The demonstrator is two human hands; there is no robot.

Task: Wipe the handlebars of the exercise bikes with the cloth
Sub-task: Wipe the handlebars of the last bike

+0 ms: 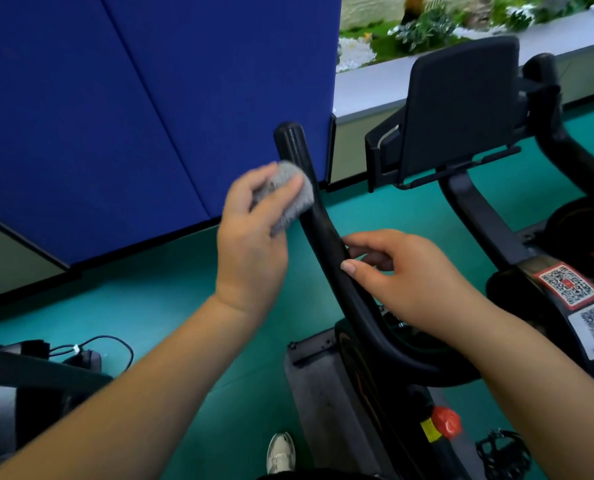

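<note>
A black curved handlebar [326, 237] of the exercise bike rises from the lower right to a rounded tip near the blue panel. My left hand [254, 237] grips a bunched grey cloth [288, 195] and presses it against the left side of the bar, just below the tip. My right hand [403, 282] holds the same bar lower down, thumb on the near side and fingers curled round the far side. The second handlebar [545, 98] shows at the far right, behind the black console [461, 109].
A blue partition [150, 98] stands close behind the bar's tip. The bike frame carries QR stickers [569, 285], a red knob [444, 420] and a pedal [503, 455]. Another machine with a cable [108, 344] sits at lower left on the green floor. My shoe [281, 452] shows below.
</note>
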